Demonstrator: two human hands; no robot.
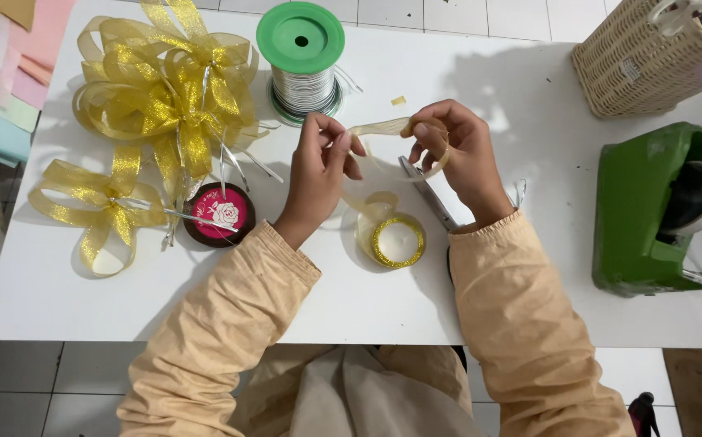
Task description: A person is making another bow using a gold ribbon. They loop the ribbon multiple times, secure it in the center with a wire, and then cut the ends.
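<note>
**Head view: sheer gold ribbon held looped between both hands, mid-surface**

Head camera looks straight down on a white surface (59,307). Both hands raised just above its middle.

- Left hand (323,166): thumb and fingers pinched shut on one end of a sheer gold ribbon (379,127).
- Right hand (456,150): fingers curled, closed on the same ribbon, which arcs between the two hands and wraps back under the right fingers.
- Ribbon trails down to its roll (391,239), gold-rimmed, lying flat near the middle of the surface, towards the front edge, between the wrists.

Step, as I judge it: forming or measuring a loop of ribbon, uncut from the roll. A further fold or a cut would call for both pinches to hold steady so the loop keeps its shape; scissors (428,194) lie on the surface just under the right hand, partly hidden.

Around the work:
- Finished gold bows (165,89) heaped at the back left corner; one smaller bow (100,210) along the left edge.
- Round pink disc with a dark rim and a white rose motif (220,213), beside the bows, left of the left wrist.
- Spool of silver ribbon with a green top (301,61), back edge, middle.
- Woven basket (646,61), back right corner.
- Green tape dispenser (650,210), right edge.
- Pastel paper sheets (3,73) off the back left corner.
- Small ribbon scrap (398,100) near the spool.
</note>
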